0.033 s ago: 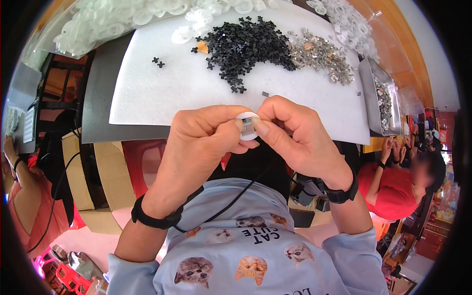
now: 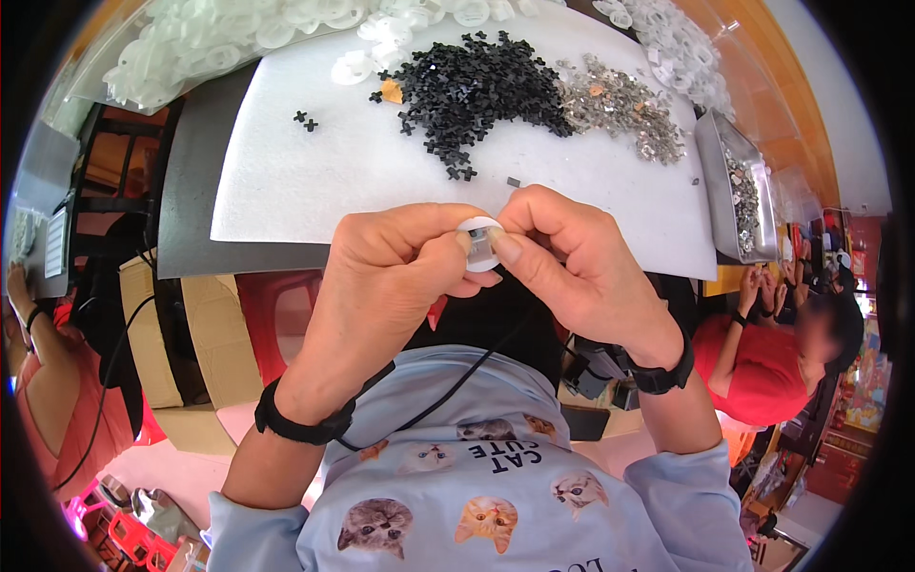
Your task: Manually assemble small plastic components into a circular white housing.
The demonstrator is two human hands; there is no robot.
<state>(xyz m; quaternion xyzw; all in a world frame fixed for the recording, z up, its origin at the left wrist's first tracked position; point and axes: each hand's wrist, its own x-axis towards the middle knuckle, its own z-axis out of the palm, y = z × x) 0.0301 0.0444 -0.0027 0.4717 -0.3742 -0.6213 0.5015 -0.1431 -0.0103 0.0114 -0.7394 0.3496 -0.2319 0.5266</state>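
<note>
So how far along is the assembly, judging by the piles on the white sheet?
No finished pieces can be told apart. In hand: both the left hand and right hand pinch one white round disc. Left: a big pile of black cross-shaped parts, a heap of small metal pieces and many loose white discs remain.

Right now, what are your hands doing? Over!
Left hand and right hand both pinching one small white round part. Black cross pieces and silvery bits piled on white mat beyond. Nothing blocking.

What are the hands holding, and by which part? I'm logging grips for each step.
A small white round disc, pinched at its rim between the fingertips of the left hand and the right hand.
</note>
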